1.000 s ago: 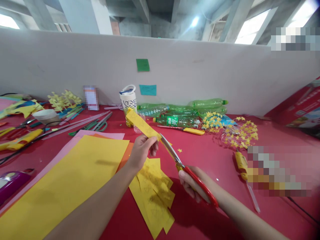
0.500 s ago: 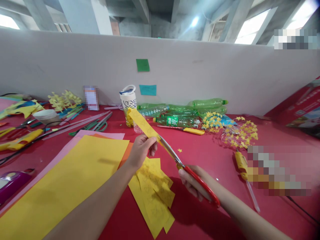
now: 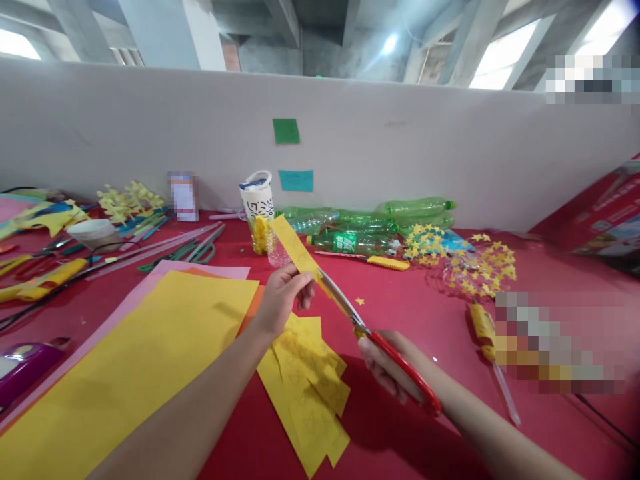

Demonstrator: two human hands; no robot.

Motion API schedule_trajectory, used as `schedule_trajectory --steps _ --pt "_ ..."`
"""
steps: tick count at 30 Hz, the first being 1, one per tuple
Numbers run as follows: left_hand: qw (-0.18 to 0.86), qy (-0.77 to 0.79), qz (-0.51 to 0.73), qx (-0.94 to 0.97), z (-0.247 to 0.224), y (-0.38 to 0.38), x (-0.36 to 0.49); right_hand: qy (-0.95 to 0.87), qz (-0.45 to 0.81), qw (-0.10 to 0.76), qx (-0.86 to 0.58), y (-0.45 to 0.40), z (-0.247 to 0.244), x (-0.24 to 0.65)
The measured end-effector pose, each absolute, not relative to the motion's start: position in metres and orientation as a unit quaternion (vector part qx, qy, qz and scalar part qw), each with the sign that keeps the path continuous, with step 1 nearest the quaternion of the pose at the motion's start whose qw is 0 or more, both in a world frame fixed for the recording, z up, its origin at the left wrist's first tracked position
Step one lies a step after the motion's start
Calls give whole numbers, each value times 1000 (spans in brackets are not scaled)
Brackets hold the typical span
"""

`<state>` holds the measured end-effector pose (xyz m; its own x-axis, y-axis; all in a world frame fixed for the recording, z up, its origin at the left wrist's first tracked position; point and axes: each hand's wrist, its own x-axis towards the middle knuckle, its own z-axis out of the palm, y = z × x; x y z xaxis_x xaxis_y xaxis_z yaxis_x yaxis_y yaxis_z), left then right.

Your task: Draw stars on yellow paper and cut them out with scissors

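My left hand (image 3: pixel 286 297) pinches a yellow paper strip (image 3: pixel 295 248) whose upper end points up and left. The fingers of my right hand (image 3: pixel 387 367) are wrapped round the red handles of a pair of scissors (image 3: pixel 373 337). The blades meet the strip's lower end just right of my left fingertips. Beneath my hands, several yellow paper pieces (image 3: pixel 305 393) with pencilled stars lie overlapping. A large yellow sheet (image 3: pixel 150 347) is spread on the left, over orange and pink ones.
Behind stand a patterned white cup (image 3: pixel 257 200) and green bottles (image 3: pixel 350 241) lying down. A yellow cutter (image 3: pixel 387 262), star clusters (image 3: pixel 480 267) and a glue gun (image 3: pixel 483 330) are on the right. Green scissors (image 3: pixel 200 252) and a purple tool (image 3: pixel 25 367) lie left.
The upper end of the yellow strip has swung slightly to the right. Both hands stay in nearly the same place, with the blades still at the strip.
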<state>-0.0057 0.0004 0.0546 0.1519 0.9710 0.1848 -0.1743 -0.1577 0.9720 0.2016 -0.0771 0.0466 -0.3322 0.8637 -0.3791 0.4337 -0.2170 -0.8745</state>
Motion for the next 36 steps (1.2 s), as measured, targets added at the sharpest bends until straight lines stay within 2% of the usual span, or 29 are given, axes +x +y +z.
schedule_trajectory --steps 17,27,36 --pt "530 370 509 568 57 5 -13 -636 561 177 -499 -76 45 209" --pt "547 365 480 581 56 10 -20 -620 577 158 -507 -77 61 206" --pt "546 385 476 572 58 8 -19 -612 562 162 -533 -79 49 207"
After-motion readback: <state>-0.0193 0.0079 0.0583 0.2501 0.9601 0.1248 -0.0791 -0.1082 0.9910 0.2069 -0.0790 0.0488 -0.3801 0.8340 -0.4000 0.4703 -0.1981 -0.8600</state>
